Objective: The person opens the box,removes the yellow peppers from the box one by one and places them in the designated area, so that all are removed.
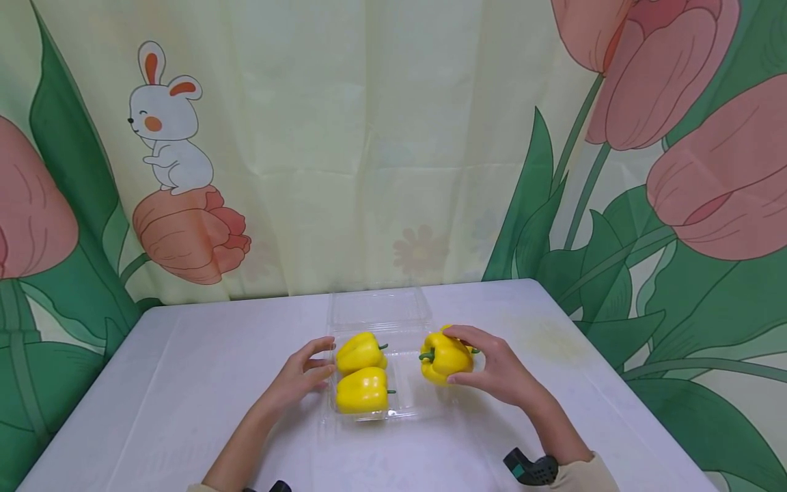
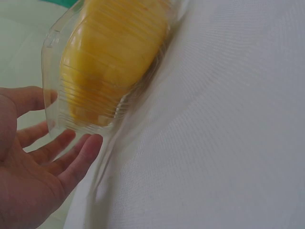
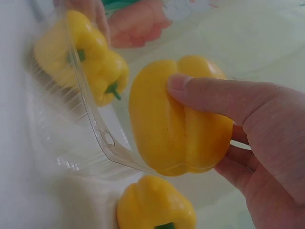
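Observation:
My right hand grips a yellow bell pepper, thumb on its near side, above the right side of a clear plastic clamshell container. Two more yellow bell peppers lie in the container's left half, one bell pepper behind the other bell pepper, their green stems pointing right. Relaxed fingers of my left hand rest at the container's left wall. Another yellow bell pepper sits outside the container, near the right hand and mostly hidden behind the held one in the head view.
The container's clear lid lies folded back toward the far edge of the white-covered table. Behind the table hangs a curtain printed with tulips and a rabbit. A dark wrist device is strapped on the right forearm.

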Demonstrator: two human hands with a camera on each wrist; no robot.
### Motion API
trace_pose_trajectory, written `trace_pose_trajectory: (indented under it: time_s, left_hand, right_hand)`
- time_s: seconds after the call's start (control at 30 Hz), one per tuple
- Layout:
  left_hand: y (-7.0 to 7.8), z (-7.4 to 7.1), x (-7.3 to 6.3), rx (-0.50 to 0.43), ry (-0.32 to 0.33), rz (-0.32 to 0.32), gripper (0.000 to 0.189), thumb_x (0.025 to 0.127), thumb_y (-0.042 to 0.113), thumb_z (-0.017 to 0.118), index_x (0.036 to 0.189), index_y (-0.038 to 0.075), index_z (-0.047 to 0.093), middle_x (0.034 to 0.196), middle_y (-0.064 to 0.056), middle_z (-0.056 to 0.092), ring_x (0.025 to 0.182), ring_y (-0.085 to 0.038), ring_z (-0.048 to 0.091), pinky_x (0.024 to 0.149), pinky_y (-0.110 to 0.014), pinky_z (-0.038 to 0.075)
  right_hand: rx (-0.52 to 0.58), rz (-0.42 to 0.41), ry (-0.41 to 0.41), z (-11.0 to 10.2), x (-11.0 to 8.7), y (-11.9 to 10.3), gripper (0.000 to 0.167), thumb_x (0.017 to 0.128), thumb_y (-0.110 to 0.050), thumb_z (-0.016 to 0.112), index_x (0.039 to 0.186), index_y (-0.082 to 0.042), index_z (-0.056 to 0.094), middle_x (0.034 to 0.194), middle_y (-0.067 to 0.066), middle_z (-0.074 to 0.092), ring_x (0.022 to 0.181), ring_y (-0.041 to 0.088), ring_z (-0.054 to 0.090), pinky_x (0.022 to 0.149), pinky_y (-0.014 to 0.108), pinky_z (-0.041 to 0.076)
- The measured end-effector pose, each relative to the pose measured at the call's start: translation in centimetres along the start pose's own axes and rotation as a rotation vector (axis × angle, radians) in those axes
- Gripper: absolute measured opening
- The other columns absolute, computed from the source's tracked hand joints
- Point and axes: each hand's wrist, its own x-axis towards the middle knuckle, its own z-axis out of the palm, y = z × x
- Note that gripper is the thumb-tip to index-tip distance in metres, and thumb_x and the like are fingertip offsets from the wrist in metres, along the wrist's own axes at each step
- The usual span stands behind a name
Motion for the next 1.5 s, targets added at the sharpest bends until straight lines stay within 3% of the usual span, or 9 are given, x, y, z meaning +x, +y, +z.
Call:
trace_pose_trajectory:
  time_s: [1.5]
  left_hand:
    - [0.0,0.0,0.0,0.003,-0.002,-0.017,0.055,0.092,0.023,0.064,0.143,0.020,0.044,0.146,-0.008,0.046,0.122,-0.029,0.056,0.085,-0.038,0.059]
  right_hand:
    - [-0.031,0.040,0.013,-0.8,-1.0,1.6,0.069,0.073,-0.031,0.084,0.134,-0.020,0.055,0.139,0.003,0.056,0.123,0.026,0.056,0.096,0.042,0.053]
